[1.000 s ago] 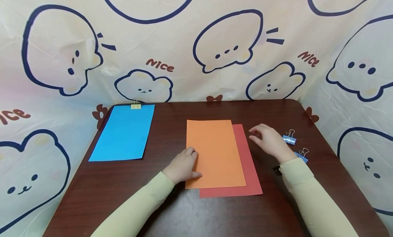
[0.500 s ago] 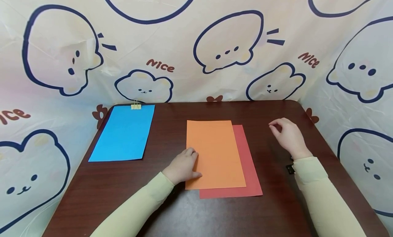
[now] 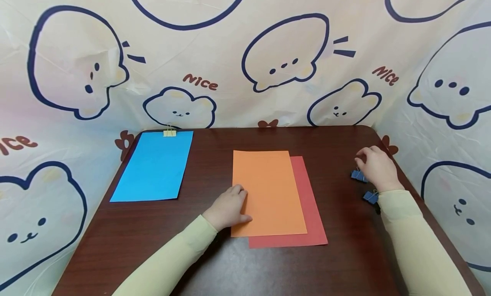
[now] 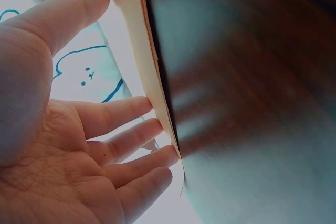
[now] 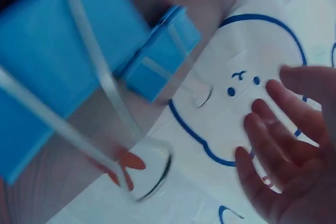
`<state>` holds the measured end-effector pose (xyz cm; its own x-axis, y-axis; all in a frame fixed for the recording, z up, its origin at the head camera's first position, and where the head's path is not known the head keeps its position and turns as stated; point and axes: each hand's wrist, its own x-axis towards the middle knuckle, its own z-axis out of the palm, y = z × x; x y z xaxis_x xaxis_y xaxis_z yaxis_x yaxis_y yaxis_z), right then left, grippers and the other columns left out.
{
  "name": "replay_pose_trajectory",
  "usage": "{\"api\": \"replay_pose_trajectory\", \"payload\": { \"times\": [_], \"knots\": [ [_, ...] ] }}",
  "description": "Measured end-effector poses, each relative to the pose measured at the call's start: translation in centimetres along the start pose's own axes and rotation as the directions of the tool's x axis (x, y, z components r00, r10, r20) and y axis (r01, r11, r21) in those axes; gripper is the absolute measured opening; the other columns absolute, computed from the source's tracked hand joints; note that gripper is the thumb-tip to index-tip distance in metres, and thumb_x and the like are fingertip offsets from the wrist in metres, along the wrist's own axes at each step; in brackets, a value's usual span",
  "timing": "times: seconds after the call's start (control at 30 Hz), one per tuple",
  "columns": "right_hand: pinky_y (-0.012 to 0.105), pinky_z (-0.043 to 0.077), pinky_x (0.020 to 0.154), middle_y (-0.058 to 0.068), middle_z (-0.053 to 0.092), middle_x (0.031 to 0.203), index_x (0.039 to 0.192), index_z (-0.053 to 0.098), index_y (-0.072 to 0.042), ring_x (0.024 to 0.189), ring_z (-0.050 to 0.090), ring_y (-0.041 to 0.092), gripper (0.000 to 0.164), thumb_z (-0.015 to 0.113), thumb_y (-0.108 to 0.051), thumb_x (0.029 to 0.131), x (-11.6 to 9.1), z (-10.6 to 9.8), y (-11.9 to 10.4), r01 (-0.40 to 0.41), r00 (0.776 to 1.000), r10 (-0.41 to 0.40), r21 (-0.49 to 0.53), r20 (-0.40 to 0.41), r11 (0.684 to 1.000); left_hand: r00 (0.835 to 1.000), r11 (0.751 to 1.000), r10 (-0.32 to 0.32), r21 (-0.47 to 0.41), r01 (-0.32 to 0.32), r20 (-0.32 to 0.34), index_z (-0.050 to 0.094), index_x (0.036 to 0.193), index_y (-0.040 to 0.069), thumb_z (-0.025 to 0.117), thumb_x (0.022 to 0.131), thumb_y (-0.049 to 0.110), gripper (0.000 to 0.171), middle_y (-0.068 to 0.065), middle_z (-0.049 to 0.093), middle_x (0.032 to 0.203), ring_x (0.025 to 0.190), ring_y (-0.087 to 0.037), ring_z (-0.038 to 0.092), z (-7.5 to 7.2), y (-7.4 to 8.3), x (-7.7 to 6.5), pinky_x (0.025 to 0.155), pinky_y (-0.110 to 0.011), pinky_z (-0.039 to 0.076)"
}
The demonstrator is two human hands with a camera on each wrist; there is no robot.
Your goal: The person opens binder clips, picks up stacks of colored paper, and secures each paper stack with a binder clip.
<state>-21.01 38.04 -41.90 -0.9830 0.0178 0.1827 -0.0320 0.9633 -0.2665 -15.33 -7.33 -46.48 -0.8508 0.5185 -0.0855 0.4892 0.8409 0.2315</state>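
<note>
The orange sheet [image 3: 268, 189] is laid flat at the middle of the table [image 3: 215, 168], over the red sheet [image 3: 308, 202], which is left showing along the right and near edges; the two are not squared up. The orange sheet's left edge is touched by the left hand [image 3: 228, 206], with fingers and thumb spread rather than clenched, presumably so that slipping is prevented. The right hand [image 3: 377, 168] is held beside two blue clips [image 3: 358, 176] at the table's right, its fingers loosely bent and nothing grasped; the clips seem to have been placed there for easy reach. At the far left, the blue sheet [image 3: 153, 168] is gripped at its far edge by a yellow clip [image 3: 170, 133]; whether more sheets are held beneath cannot be told. Beyond, a patterned cloth [image 3: 245, 108] is hung.
</note>
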Motion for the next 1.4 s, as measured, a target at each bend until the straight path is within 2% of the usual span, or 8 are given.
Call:
{"api": "replay_pose_trajectory", "payload": {
  "times": [0.17,0.37,0.67,1.03,1.4],
  "knots": [
    [0.069,0.049,0.092,0.040,0.047,0.127,0.128,0.057,0.011,0.109,0.055,0.055,0.044,0.066,-0.020,0.100,0.5,0.2,1.8,-0.042,0.981,0.055,-0.075,0.184,0.996,1.000,1.000,0.004,0.009,-0.004,0.001,0.059,0.137,-0.004,0.085,0.083,0.048,0.079,-0.015,0.057,0.130,0.116,-0.029,0.059,0.0,0.0,0.0,0.099,-0.039,0.054],
    [0.067,0.050,0.090,0.038,0.048,0.124,0.127,0.058,0.012,0.105,0.057,0.050,0.046,0.067,-0.024,0.099,0.6,0.5,2.7,-0.062,0.962,0.084,-0.092,0.259,0.994,1.000,1.000,0.000,0.003,0.000,-0.001,0.059,0.137,-0.005,0.085,0.083,0.047,0.079,-0.015,0.057,0.130,0.116,-0.030,0.059,0.0,0.0,0.0,0.099,-0.040,0.054],
    [0.064,0.049,0.094,0.036,0.059,0.117,0.119,0.062,0.013,0.103,0.058,0.047,0.039,0.066,-0.021,0.100,0.5,0.8,3.5,-0.026,0.959,0.047,-0.079,0.278,0.997,1.000,1.000,0.002,-0.002,-0.002,-0.007,0.059,0.137,-0.005,0.085,0.083,0.048,0.080,-0.016,0.057,0.131,0.117,-0.030,0.060,0.0,0.0,-0.1,0.100,-0.040,0.054],
    [0.063,0.052,0.088,0.034,0.067,0.110,0.111,0.067,0.011,0.093,0.063,0.044,0.032,0.067,-0.018,0.099,0.6,0.1,4.2,-0.033,0.964,0.046,-0.054,0.262,0.998,1.000,1.000,-0.010,-0.017,0.010,0.003,0.059,0.136,-0.005,0.086,0.083,0.047,0.079,-0.016,0.056,0.130,0.116,-0.031,0.059,-0.2,0.1,-0.1,0.100,-0.040,0.053],
    [0.062,0.052,0.085,0.029,0.070,0.104,0.106,0.069,0.006,0.091,0.065,0.041,0.028,0.069,-0.020,0.099,0.5,0.1,4.0,-0.032,0.974,0.042,-0.046,0.225,0.998,1.000,1.000,-0.009,-0.012,0.009,0.002,0.059,0.136,-0.005,0.086,0.082,0.047,0.080,-0.015,0.056,0.129,0.118,-0.030,0.059,-0.2,0.2,0.0,0.101,-0.040,0.053]
  ]
}}
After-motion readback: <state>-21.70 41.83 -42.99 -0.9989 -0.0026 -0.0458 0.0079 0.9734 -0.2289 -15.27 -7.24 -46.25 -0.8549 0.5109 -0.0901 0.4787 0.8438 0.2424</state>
